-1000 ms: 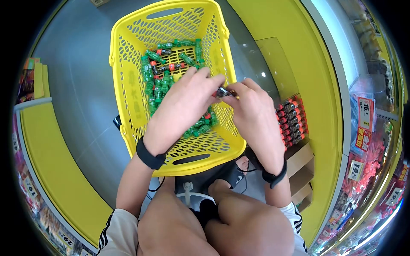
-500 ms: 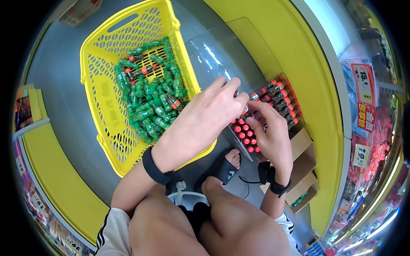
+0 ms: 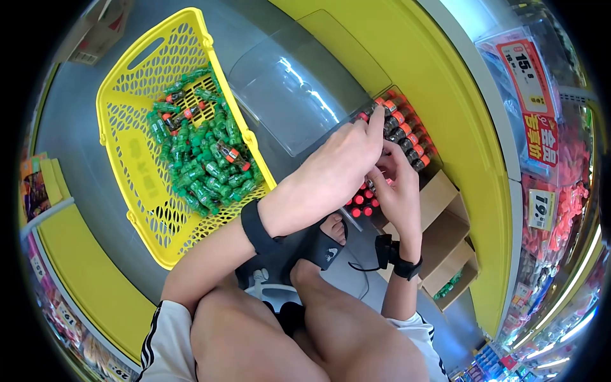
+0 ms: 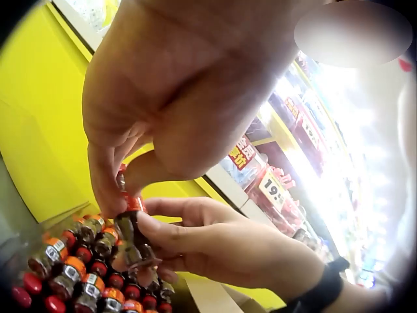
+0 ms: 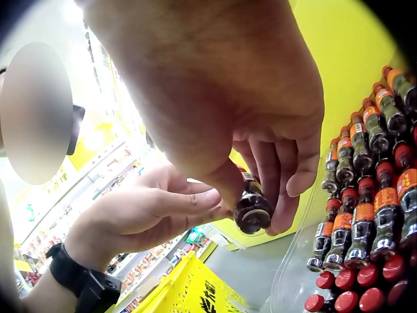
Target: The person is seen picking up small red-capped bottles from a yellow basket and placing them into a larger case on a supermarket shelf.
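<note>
A small dark cola bottle [image 4: 133, 238] with an orange-red label is between my two hands. My right hand [image 3: 402, 191] grips its body with thumb and fingers, its base facing the right wrist camera. At the cap end, my left hand [image 3: 344, 162] pinches the bottle with its fingertips. Below both hands are rows of matching cola bottles [image 5: 365, 222], some lying with labels up, others showing only red caps, in a clear plastic box [image 5: 287, 283]. The head view hides most of the held bottle behind the fingers.
A yellow basket [image 3: 247, 137] on the left holds many green bottles [image 3: 191, 169] and a few cola bottles [image 3: 232, 156]. Clear plastic lid [image 3: 286, 76] lies behind the box. Cardboard boxes [image 3: 439, 197] stand at right, beside a yellow shelf base [image 3: 414, 57]. A sandalled foot [image 3: 331, 239] is below.
Both hands, together around a cola bottle over the basket's right side, have moved right to above the box of cola bottles. The head view has turned, so the basket now sits further left.
</note>
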Demonstrator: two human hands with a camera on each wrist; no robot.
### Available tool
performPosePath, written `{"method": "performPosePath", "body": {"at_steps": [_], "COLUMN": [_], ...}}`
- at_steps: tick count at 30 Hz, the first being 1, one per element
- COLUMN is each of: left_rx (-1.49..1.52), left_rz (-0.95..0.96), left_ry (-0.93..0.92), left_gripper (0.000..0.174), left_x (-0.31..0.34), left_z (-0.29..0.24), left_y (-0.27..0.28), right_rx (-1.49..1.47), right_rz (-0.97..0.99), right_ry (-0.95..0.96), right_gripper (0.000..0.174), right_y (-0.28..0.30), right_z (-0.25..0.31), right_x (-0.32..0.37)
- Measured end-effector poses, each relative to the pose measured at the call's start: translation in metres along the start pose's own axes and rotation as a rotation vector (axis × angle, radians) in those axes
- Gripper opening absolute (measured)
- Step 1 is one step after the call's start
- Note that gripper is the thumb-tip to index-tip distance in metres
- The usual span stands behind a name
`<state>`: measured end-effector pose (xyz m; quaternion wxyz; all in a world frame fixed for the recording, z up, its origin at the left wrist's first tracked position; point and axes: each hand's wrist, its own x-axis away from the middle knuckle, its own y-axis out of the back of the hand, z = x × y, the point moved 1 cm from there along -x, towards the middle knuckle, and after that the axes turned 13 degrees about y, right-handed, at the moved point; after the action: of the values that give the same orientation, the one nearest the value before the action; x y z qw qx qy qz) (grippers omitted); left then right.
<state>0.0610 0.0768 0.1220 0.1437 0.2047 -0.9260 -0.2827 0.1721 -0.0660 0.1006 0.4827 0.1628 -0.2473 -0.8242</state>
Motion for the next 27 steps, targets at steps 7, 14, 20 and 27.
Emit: {"method": "performPosePath", "body": {"at_steps": [7, 14, 20, 27], "left_rx": [-0.312, -0.409, -0.329, -0.524], "left_rz": [0.109, 0.044, 0.057, 0.113], "left_ry": [-0.022, -0.049, 0.159, 0.309], "left_gripper": [0.079, 0.072, 0.076, 0.082], "left_x": [0.006, 0.013, 0.013, 0.013], "left_z": [-0.003, 0.006, 0.007, 0.005], "left_y": [-0.04, -0.065, -0.071, -0.072], "right_rx": [-0.08, -0.023, 0.014, 0.134], "right_rz": [-0.05, -0.133, -0.213, -0.269], "right_ry": [-0.248, -0.305, -0.344, -0.33], "right_gripper": [0.041, 0.034, 0.039, 0.058], "right_y": [-0.016, -0.03, -0.041, -0.05], "right_z": [-0.024, -0.049, -0.062, -0.05], "right_x": [0.006, 0.008, -0.007, -0.026]}}
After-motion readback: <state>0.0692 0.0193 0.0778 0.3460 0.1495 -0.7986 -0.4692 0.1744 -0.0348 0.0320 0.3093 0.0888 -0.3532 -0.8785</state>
